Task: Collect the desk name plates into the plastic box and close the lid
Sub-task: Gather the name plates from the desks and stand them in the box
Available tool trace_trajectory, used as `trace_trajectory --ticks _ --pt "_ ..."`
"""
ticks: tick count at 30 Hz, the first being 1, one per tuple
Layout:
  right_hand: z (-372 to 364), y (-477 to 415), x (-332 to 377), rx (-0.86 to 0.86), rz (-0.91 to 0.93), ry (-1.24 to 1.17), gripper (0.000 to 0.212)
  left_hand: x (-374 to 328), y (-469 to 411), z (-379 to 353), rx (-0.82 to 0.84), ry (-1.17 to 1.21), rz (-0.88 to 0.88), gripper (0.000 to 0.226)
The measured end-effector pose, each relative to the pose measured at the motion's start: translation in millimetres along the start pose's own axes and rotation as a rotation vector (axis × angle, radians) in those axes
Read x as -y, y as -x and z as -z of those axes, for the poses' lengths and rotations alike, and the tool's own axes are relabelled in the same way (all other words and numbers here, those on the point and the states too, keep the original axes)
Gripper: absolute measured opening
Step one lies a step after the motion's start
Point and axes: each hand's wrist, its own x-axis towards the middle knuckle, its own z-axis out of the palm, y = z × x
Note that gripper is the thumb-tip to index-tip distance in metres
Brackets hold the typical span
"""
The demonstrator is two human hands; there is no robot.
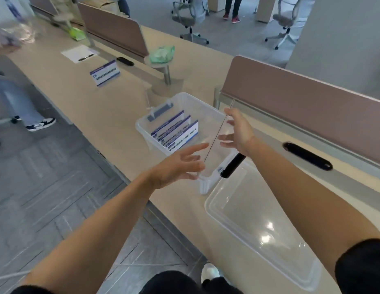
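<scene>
A clear plastic box stands on the long desk, and three blue-and-white name plates stand upright in its far half. My right hand is over the box's right side, pinching a thin clear name plate that shows only as a dark edge line. My left hand hovers at the box's near left corner with its fingers spread, close to that plate's lower end. One more name plate stands on the desk further away. The box's clear lid lies flat on the desk, near right of the box.
A black bar lies at the box's near end. Brown desk dividers run along the right. Paper with a pen, a black object and a green bag are further back. A person's legs stand at the left, and office chairs behind.
</scene>
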Motion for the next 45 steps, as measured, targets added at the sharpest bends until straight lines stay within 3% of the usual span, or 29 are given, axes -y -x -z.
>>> trace_trajectory --ticks 6,9,13,16,20,28,33,36,39,45 --pt "-43.2 -49.2 1.7 -0.046 -0.041 -0.031 0.033 8.3 -30.6 62.3 -0.146 -0.094 -0.082 0.046" --pt "-59.8 -63.4 2.1 -0.07 -0.054 -0.059 0.048 12.7 -52.3 97.6 -0.074 -0.136 -0.103 0.05" --pt "-73.6 -78.9 14.3 -0.111 -0.09 -0.132 0.079 14.8 -78.6 142.9 0.061 -0.197 -0.12 0.073" --pt "-80.7 -87.2 17.3 -0.151 -0.093 -0.147 0.086 14.9 -92.6 176.1 0.161 -0.23 -0.059 0.084" --pt "-76.4 -104.8 -2.6 -0.241 -0.145 -0.144 0.101 17.8 -117.2 213.2 0.171 -0.599 -0.115 0.073" --pt "-63.3 -184.0 -73.6 -0.274 -0.292 -0.165 0.097 51.1 -176.5 269.6 -0.282 -1.114 -0.263 0.056" --pt "-71.5 -213.7 -103.9 -0.283 -0.36 -0.106 0.101 61.0 -198.7 296.5 -0.195 -1.495 -0.337 0.065" --pt "-72.2 -227.8 -116.8 -0.286 -0.368 -0.057 0.1 61.0 -207.7 302.2 -0.239 -1.438 -0.357 0.073" --pt "-68.7 -226.6 -124.1 -0.3 -0.366 -0.06 0.099 63.3 -208.9 301.6 -0.241 -1.352 -0.224 0.073" --pt "-66.2 -188.6 -132.8 -0.294 -0.471 -0.131 0.068 65.3 -212.6 304.7 -0.173 -1.406 -0.193 0.08"
